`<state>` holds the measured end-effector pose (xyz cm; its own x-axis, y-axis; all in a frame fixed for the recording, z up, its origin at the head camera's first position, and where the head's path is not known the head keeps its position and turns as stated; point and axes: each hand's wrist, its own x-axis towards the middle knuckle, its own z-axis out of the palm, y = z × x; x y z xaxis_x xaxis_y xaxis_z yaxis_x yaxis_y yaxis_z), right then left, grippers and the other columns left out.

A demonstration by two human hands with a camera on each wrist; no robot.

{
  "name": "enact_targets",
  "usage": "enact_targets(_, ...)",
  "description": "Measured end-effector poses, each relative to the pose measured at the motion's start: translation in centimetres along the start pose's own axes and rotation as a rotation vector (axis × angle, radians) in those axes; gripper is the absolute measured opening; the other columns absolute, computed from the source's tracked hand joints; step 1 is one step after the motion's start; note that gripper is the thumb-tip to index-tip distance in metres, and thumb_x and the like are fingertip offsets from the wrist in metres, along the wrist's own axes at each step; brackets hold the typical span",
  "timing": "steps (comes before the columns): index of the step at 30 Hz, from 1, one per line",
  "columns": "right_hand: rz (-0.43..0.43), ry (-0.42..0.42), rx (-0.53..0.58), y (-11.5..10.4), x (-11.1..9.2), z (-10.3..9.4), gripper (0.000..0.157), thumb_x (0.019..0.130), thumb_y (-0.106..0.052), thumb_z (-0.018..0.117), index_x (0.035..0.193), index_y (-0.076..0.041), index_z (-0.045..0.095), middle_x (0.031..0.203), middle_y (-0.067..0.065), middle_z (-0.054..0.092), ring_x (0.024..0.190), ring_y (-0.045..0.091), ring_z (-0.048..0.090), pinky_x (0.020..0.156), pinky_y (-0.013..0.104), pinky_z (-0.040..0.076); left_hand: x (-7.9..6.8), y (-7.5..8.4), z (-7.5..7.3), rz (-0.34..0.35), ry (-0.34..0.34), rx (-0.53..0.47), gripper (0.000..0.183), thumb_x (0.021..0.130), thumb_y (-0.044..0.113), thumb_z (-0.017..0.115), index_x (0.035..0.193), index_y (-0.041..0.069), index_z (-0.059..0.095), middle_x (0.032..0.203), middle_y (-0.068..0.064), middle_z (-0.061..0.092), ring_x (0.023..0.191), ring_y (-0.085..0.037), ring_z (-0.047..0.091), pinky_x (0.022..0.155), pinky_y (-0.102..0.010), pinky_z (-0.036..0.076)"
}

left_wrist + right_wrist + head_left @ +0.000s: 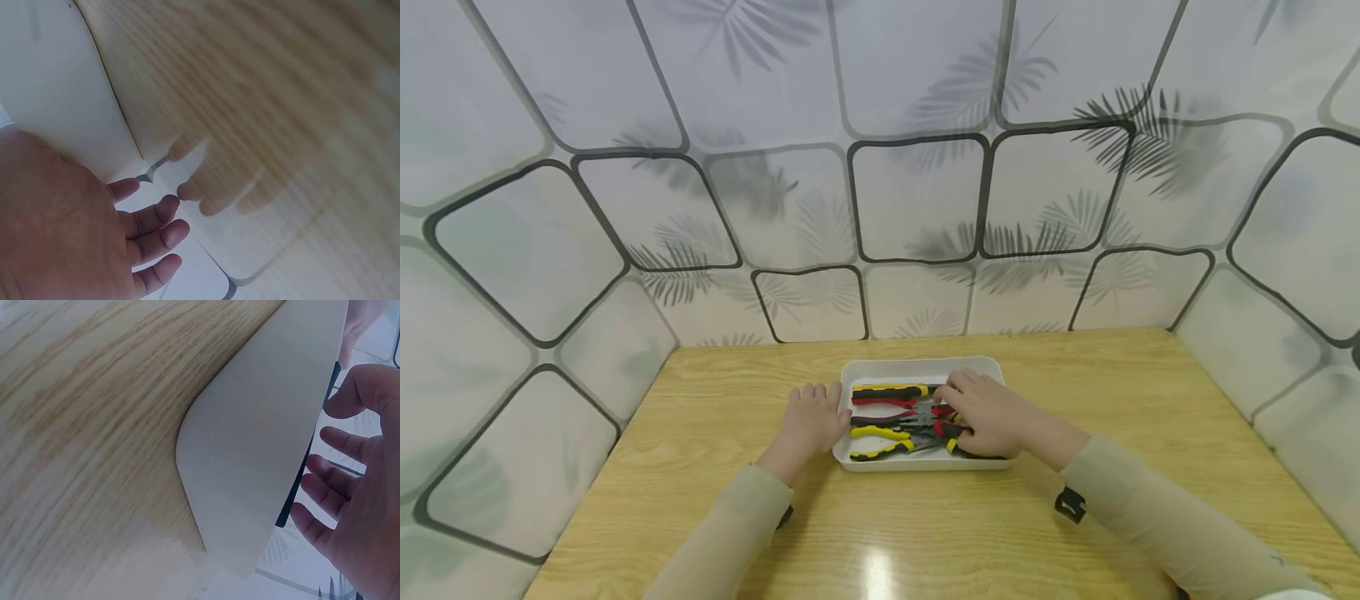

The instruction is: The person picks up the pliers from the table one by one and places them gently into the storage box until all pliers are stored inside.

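A white tray (917,466) holds several pliers. Yellow-and-black pliers (880,433) lie at its front left, with red-handled pliers (883,402) behind them. A yellow-and-black handle (891,392) runs along the far side. My left hand (812,414) rests at the tray's left end, its thumb by the rim; in the left wrist view its fingers are loosely bent with nothing between them. Over the tray's right end is my right hand (991,417), its fingers spread down among the plier handles. In the right wrist view, the fingertips are close to a dark strip (292,500) above the rim; contact is unclear.
The tray stands on a wooden table (880,525) near its back edge. Patterned white sheeting (917,200) rises behind the table and along both sides.
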<state>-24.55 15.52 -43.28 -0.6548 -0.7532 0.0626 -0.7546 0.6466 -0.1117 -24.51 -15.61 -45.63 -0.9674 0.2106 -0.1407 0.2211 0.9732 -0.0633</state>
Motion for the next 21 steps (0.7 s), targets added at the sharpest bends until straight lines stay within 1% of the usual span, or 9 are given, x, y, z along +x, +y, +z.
enact_targets(7,0.026,-0.008,-0.032,0.05,-0.09,0.02,0.055,0.084,-0.015,0.063,0.138,-0.014,0.059,0.113,0.002,0.054,0.092,0.016,0.042,0.082,0.035,0.036,0.18,-0.06,0.22,0.000,-0.004,-0.004,0.055,0.111,0.043,0.045,0.149,0.003,0.044,0.137,-0.024,0.060,0.132,-0.041,0.055,0.115,-0.060,0.040)
enact_targets(14,0.015,0.007,-0.050,0.05,-0.38,-0.32,0.053,0.082,-0.015,0.063,0.135,-0.010,0.060,0.111,0.004,0.053,0.091,0.017,0.042,0.080,0.036,0.036,0.25,-0.09,0.16,0.002,-0.001,0.005,0.055,0.111,0.044,0.046,0.149,0.004,0.044,0.135,-0.023,0.061,0.130,-0.040,0.056,0.113,-0.059,0.041)
enact_targets(21,0.010,0.013,-0.074,0.03,-0.55,-0.67,0.051,0.082,-0.017,0.063,0.132,-0.010,0.061,0.111,0.004,0.054,0.091,0.017,0.042,0.079,0.035,0.037,0.24,-0.10,0.22,-0.004,-0.008,0.001,0.056,0.111,0.044,0.045,0.149,0.004,0.044,0.136,-0.024,0.061,0.131,-0.041,0.055,0.115,-0.059,0.040)
